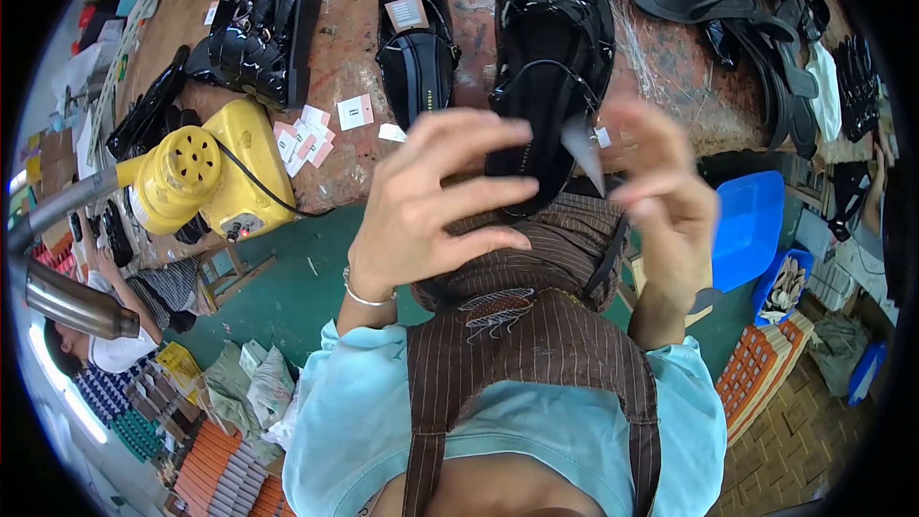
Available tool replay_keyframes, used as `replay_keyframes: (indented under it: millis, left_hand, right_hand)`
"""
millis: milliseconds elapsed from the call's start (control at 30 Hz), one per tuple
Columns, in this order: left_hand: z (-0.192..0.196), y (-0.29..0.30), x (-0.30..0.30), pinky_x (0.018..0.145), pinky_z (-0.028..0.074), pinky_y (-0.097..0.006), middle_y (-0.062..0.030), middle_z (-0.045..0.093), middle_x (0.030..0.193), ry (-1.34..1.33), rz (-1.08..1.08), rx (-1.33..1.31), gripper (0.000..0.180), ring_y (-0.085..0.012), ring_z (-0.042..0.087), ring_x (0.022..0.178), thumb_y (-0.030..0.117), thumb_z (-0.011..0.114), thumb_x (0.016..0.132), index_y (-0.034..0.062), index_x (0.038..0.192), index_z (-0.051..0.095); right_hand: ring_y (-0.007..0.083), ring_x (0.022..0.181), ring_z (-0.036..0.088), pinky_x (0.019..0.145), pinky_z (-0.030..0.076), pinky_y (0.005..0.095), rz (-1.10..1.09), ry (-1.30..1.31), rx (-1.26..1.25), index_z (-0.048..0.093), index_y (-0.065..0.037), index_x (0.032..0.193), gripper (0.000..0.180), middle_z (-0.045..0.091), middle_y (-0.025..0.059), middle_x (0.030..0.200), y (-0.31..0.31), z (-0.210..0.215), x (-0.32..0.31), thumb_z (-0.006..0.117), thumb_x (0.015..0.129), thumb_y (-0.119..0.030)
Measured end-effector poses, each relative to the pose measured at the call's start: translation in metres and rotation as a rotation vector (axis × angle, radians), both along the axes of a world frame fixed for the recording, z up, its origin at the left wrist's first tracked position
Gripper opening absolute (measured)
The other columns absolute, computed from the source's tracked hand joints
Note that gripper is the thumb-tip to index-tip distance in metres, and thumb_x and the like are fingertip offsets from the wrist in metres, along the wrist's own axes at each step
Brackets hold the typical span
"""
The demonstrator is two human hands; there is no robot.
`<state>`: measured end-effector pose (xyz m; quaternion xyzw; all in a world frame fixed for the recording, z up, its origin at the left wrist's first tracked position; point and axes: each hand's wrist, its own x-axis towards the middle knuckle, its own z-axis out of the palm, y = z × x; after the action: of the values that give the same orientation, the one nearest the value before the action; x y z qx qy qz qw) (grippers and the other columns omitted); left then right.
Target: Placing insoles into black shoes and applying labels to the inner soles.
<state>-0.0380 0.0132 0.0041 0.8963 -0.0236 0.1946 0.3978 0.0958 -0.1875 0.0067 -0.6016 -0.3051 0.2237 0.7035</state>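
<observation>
Glossy black patent strappy shoe (550,57) lies on the worn reddish table (345,57), long axis 12 to 6, heel end by both hands. Left hand (431,206) is loosely spread, touching its heel from 8 o'clock, gripping nothing. Right hand (661,196) pinches a small clear plastic sliver (584,148) at 4 o'clock.
</observation>
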Motion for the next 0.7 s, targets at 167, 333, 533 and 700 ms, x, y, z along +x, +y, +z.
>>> replay_keyframes:
  millis: [167, 333, 533, 700]
  left_hand:
    - [-0.014, -0.007, 0.040, 0.064, 0.050, -0.032, -0.0115, 0.062, 0.105, 0.020, 0.458, -0.027, 0.038, -0.0211, 0.061, 0.079, 0.021, 0.082, 0.075, 0.0116, 0.110, 0.075]
    - [-0.027, -0.008, 0.056, 0.053, 0.047, -0.029, -0.0121, 0.061, 0.096, 0.112, 0.526, 0.012, 0.013, -0.0156, 0.057, 0.055, 0.005, 0.075, 0.075, -0.0022, 0.075, 0.065]
    - [-0.031, -0.007, 0.050, 0.055, 0.049, -0.024, -0.0069, 0.059, 0.089, 0.236, 0.439, -0.213, 0.040, -0.0092, 0.057, 0.068, -0.004, 0.068, 0.075, 0.0038, 0.114, 0.069]
    - [-0.041, -0.006, 0.046, 0.055, 0.037, -0.016, 0.0038, 0.050, 0.094, 0.250, 0.481, -0.446, 0.060, -0.0008, 0.042, 0.074, -0.012, 0.061, 0.080, 0.0085, 0.136, 0.060]
  right_hand:
    - [0.0198, 0.089, 0.069, 0.102, 0.045, 0.0412, -0.488, -0.311, 0.012, 0.064, 0.003, 0.106, 0.014, 0.072, 0.0141, 0.092, -0.022, 0.005, 0.023, 0.059, 0.095, -0.003]
    - [0.0128, 0.072, 0.070, 0.105, 0.041, 0.0406, -0.418, -0.518, -0.186, 0.069, -0.004, 0.095, 0.010, 0.073, 0.0004, 0.078, 0.042, -0.013, 0.018, 0.070, 0.085, -0.004]
    - [0.0190, 0.090, 0.060, 0.112, 0.024, 0.0534, -0.397, -0.899, -0.516, 0.066, -0.010, 0.082, 0.006, 0.065, -0.0015, 0.074, 0.081, -0.043, -0.010, 0.071, 0.080, -0.011]
    - [0.0195, 0.093, 0.060, 0.113, 0.019, 0.0522, -0.372, -0.907, -0.579, 0.064, -0.010, 0.082, 0.007, 0.065, -0.0015, 0.073, 0.088, -0.053, -0.014, 0.071, 0.079, -0.013]
